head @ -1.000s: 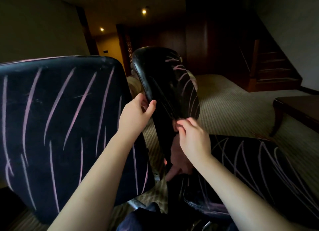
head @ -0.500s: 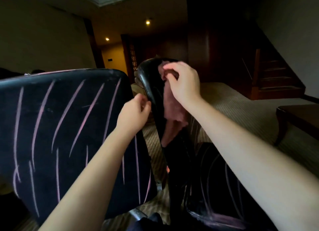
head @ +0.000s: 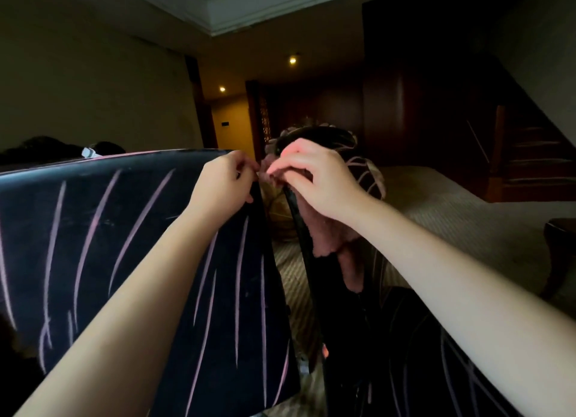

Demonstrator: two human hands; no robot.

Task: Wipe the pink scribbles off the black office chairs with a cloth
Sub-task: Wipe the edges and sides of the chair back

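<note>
Clamped on the cloth (head: 327,236) with the right grip (head: 314,180), up at the chair (head: 314,136) top now, not low as a second ago; pinched too with the left grip (head: 226,183). Looks like fixing the cloth before more wiping; still lots of scribbles (head: 93,226) to rub off

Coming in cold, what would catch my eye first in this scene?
Long pink scribbles streak the black chair back filling the left foreground. At centre, the left hand and right hand grip a pink cloth hanging down a second scribbled chair.
</note>
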